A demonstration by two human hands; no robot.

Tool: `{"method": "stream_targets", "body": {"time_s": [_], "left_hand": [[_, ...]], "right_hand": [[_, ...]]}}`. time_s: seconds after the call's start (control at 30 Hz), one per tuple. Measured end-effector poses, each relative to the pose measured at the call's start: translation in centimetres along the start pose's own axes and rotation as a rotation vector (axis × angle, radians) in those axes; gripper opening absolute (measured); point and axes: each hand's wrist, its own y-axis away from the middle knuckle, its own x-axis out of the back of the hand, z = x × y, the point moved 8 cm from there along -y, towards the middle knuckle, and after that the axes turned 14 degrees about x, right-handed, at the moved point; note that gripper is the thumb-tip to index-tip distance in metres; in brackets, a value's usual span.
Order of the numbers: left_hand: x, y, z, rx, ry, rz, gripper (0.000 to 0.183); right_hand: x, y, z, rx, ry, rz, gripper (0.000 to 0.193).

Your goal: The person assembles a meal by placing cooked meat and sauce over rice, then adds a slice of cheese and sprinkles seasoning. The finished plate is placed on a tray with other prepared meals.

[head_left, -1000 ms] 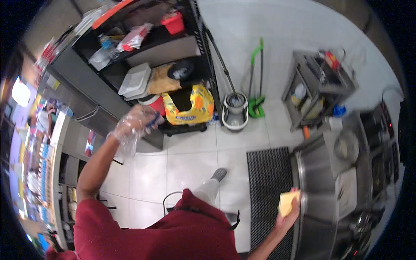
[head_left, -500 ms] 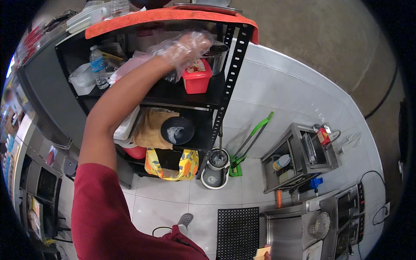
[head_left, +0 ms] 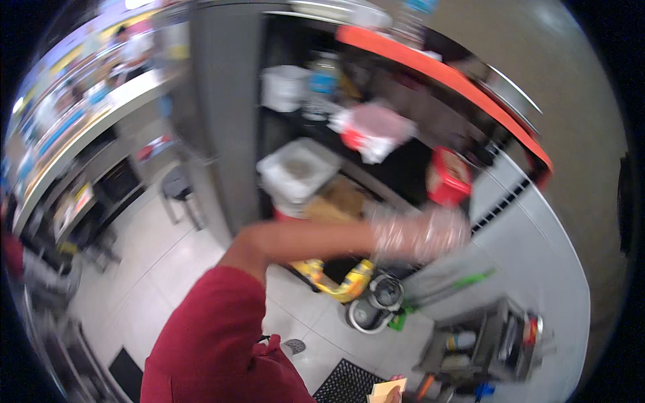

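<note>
My left hand [head_left: 437,235], in a clear plastic glove, is smeared by motion, so its fingers cannot be read. It is in front of the shelf rack, just below a red tub [head_left: 449,178] with reddish-brown contents, and apart from it. At the lower edge, a little of my right hand [head_left: 395,397] shows, closed on a flat pale-yellow piece [head_left: 384,387] whose kind I cannot make out. A pink-and-white bundle [head_left: 379,127] lies on the same shelf as the tub.
An orange cloth [head_left: 450,64] drapes the rack's top edge. Below are a white container [head_left: 299,168], a yellow patterned bag [head_left: 349,282] and a mop bucket [head_left: 369,312]. A steel sink stand [head_left: 470,342] is at right, a stool [head_left: 178,185] at left.
The view has swung left. My left hand has come off the upper shelf by the red tub and moved down toward me. My right hand still holds the pale-yellow piece.
</note>
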Motion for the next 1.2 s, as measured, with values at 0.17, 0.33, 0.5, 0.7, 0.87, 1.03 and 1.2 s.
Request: {"method": "stream_targets", "body": {"time_s": [0.17, 0.33, 0.5, 0.7, 0.87, 1.03, 1.2], "left_hand": [[7.0, 25.1, 12.9, 0.706, 0.137, -0.624, 0.056], [19.0, 32.4, 15.5, 1.635, 0.440, -0.443, 0.068], [28.2, 40.3, 13.5, 1.809, 0.395, -0.107, 0.050], [40.7, 52.6, 7.2, 1.989, 0.709, 0.201, 0.033], [57.7, 61.3, -9.3, 1.808, 1.013, 0.524, 0.029], [83.0, 58.7, -31.2, 1.113, 0.937, 0.780, 0.045], [86.3, 50.2, -40.0, 1.545, -0.352, 0.071, 0.037]], "right_hand": [[-13.6, -1.7, -13.3, -0.712, -0.819, -0.044, 0.046], [-28.7, 1.6, -22.2, -0.447, -1.202, -0.550, 0.038], [-39.6, 6.7, -32.1, -0.380, -0.998, -0.718, 0.027], [-56.5, 13.2, -37.0, -0.648, -1.010, -0.773, 0.039], [-71.8, 16.7, -39.2, -0.848, -1.346, -0.625, 0.039], [-75.8, 21.3, -39.3, -1.047, -1.473, -0.426, 0.031], [-69.7, 20.2, -43.7, -0.972, -1.584, -0.256, 0.019]]}}
